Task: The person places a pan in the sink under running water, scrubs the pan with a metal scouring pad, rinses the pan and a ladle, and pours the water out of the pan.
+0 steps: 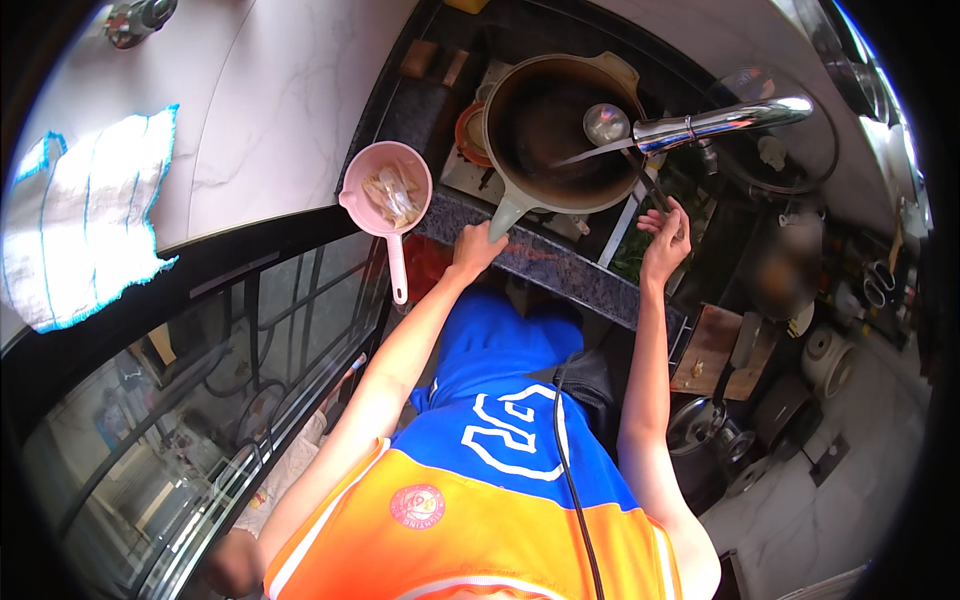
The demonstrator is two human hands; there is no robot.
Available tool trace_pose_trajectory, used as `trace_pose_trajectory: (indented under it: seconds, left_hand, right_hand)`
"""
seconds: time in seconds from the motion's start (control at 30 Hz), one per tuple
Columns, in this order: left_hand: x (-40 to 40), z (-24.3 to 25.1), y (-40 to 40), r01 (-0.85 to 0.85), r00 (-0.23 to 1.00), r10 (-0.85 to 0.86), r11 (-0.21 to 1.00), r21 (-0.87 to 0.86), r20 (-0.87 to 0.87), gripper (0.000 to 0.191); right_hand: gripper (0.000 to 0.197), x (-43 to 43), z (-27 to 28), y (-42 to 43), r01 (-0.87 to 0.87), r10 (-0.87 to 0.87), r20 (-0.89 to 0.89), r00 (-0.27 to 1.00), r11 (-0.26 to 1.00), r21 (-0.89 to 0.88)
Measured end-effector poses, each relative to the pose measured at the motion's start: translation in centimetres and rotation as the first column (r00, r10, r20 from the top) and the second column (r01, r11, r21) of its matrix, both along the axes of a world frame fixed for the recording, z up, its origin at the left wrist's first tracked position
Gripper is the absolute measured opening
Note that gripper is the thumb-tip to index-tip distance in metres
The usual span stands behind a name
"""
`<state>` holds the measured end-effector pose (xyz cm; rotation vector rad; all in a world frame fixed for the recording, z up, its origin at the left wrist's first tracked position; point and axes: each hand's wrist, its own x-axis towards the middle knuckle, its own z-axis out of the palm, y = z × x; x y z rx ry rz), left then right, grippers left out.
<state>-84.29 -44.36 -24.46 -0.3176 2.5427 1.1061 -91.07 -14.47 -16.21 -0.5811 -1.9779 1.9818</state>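
My left hand (476, 247) grips the pale green handle (508, 216) of a deep, round cooking pot (517, 184) with a brown-stained inside. Between the fingers of my right hand (665, 238) is the dark handle of a metal ladle (606, 124). The ladle's bowl is over the pot's right half. From a chrome faucet (720, 124) reaching over the pot's right rim, a stream of water (592, 153) runs into the pot. A pink plastic dipper (358, 169) left of the pot contains pale scraps (394, 196), apparently with clear plastic among them.
The dark stone counter edge (555, 270) runs between me and the pot. To the right are a glass lid (814, 176), leafy greens (634, 251), and a wooden cutting board (709, 341) with a cleaver (746, 341) on it. Scissors (877, 285) lie farther right. A barred window is at left.
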Motion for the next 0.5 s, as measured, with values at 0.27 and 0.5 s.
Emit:
trace_pose_trajectory:
  seconds: [0.27,0.5]
  left_hand:
    - [-0.1,1.1,-1.3,0.175,0.985,-0.164,0.947,-0.270,0.062,0.045]
    - [-0.6,0.7,-1.9,0.368,0.928,-0.349,0.817,-0.443,0.128,0.046]
  right_hand:
    - [0.033,2.3,0.8,-1.4,0.004,-0.004,0.003,1.000,0.998,0.061]
    - [0.032,2.8,0.4,-1.7,-0.051,0.048,0.040,0.998,0.996,0.070]
